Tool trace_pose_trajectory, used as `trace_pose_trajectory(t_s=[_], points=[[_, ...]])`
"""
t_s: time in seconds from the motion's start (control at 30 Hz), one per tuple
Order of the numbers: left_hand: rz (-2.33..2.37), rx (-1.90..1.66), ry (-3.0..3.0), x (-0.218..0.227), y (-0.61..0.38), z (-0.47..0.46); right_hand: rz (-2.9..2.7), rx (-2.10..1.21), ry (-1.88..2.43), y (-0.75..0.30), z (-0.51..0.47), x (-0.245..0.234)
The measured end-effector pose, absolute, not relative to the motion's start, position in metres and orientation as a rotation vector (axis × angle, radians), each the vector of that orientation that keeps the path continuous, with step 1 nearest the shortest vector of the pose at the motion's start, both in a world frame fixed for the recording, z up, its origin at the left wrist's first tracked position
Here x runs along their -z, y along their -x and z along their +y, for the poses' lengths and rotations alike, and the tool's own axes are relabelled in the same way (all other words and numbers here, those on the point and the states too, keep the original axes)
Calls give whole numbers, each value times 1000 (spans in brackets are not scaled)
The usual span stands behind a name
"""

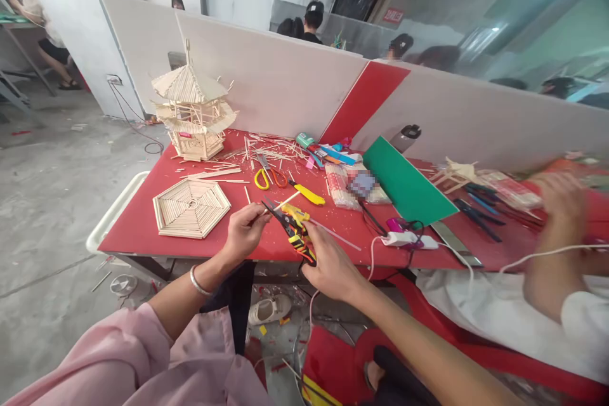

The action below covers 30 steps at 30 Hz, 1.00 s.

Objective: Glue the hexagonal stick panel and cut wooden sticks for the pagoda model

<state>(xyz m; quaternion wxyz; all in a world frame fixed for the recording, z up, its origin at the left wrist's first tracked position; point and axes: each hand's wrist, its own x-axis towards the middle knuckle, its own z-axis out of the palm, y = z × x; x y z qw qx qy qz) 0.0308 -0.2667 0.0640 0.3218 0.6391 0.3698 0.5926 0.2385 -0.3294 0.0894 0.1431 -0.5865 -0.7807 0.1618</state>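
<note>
My left hand (245, 228) is closed in a pinch above the table's front edge, at the near end of a thin wooden stick (288, 201). In my right hand (330, 260) is a pair of cutters (294, 235) with black blades and yellow-black handles. Their blades lie across the stick, close to my left fingertips. Just behind the cutters lies a yellow glue gun (297, 212), partly covered by them. A hexagonal stick panel (191, 208) rests on the table left of my left hand. Beyond it stands a tiered wooden-stick pavilion (193, 111).
On the red table (137, 228) lie scissors (269, 174), a yellow-handled tool (308, 193), loose sticks and packs of sticks (341, 187). A green board (406, 177) leans right of them, by a power strip (410, 240). A co-worker's arm (554, 247) is at right.
</note>
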Motion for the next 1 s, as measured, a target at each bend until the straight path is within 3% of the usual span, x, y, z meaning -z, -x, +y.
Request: trace_pose_trajectory(t_s=[0.4,0.67,1.0], points=[[701,-915,-1009,-73,-29,-257,-2247,-554,1606,-254,-325,-74],[598,-748,-852,-73,-20,-255,-2262,-600,1690,-248,-324,-75],[367,-398,-621,-63,-2,-247,-2353,-713,1491,-252,-322,-69]])
